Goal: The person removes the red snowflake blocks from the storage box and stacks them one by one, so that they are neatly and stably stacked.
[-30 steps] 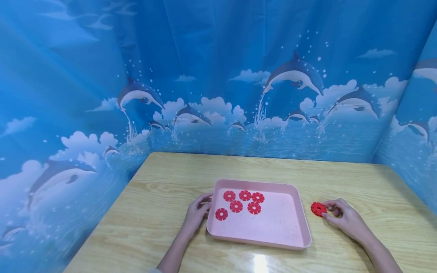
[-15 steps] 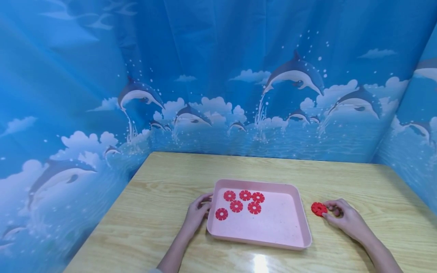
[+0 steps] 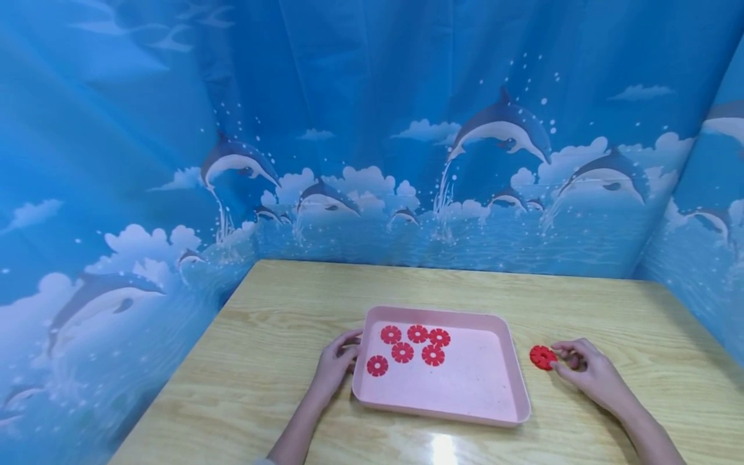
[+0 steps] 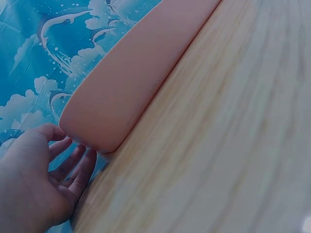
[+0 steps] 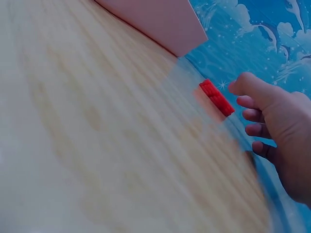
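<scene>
A pink tray [image 3: 465, 381] lies on the table with several red slotted discs [image 3: 402, 352] flat inside, mostly in its left half. At its left wall is my left hand [image 3: 337, 365]; in the left wrist view its bent fingers and thumb [image 4: 51, 131] touch the outside of the tray's end wall [image 4: 112, 92]. Right of the tray, a small stack of red slotted discs [image 3: 542, 358] lies on the table. My right hand [image 3: 593, 374] is beside that stack with fingers loosely bent. In the right wrist view a gap shows between its thumb [image 5: 248, 85] and the stack [image 5: 216, 98].
The wooden table [image 3: 290, 303] reaches back to a blue curtain [image 3: 372, 129] printed with dolphins, which also hangs along both sides. A bright light reflection [image 3: 443, 449] shows near the table's front.
My right thumb and fingertips have eased slightly away from the disc stack. My left hand, the tray and the discs inside it stay where they were.
</scene>
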Demonstrator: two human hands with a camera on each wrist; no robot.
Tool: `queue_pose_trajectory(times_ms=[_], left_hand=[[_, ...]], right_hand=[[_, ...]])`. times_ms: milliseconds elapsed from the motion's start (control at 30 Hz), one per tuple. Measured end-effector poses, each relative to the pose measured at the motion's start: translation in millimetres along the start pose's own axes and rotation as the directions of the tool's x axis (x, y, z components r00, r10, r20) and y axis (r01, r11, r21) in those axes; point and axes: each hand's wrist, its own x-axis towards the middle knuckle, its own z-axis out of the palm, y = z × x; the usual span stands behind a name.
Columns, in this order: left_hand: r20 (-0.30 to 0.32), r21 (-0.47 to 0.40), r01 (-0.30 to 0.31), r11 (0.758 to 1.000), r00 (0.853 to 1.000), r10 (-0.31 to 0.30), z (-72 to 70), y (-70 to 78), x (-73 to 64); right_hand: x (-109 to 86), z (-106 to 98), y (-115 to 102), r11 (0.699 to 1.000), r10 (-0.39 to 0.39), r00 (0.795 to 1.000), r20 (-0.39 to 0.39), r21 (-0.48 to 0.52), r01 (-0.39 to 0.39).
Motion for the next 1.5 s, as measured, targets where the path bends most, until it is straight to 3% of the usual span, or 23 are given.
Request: queue_pose_trajectory(times_ms=[167, 400, 567, 800, 1100, 1300, 1500], left_hand=[[0.007, -0.009, -0.01, 1.0, 1.0, 0.01, 1.3, -2.4, -0.5], [-0.001, -0.005, 0.001, 1.0, 1.0, -0.001, 0.6, -1.2, -1.0], [0.001, 0.001, 0.012, 1.0, 1.0, -0.012, -0.4, 0.5, -0.5], [0.024, -0.028, 0.01, 1.0, 1.0, -0.01, -1.2, -1.4, 1.5], [-0.005, -0.011, -0.014, 1.0, 1.0, 0.014, 2.1, 0.0, -0.4], [-0.012, -0.023, -0.035, 0.999, 0.999, 0.035, 2.4, -2.0, 0.6], [-0.007, -0.02, -0.023, 1.0, 1.0, 0.023, 0.4, -1.6, 0.4]], right_hand=[[3.6, -6, -15, 1.0, -0.015, 1.0, -0.008, -0.001, 0.014], [21.3, -8, -63, 0.997, -0.068, 0.997, 0.034, 0.025, 0.067], [34.3, 7, -94, 0.994, -0.102, 0.99, 0.092, 0.052, 0.098], [49.5, 42, -124, 0.999, -0.029, 0.977, 0.213, 0.033, 0.023], [55.2, 89, -137, 0.998, 0.023, 0.947, 0.319, 0.052, -0.041], [54.3, 109, -138, 0.994, 0.102, 0.938, 0.331, -0.002, -0.107], [51.2, 118, -136, 0.989, 0.133, 0.938, 0.319, -0.108, -0.104]])
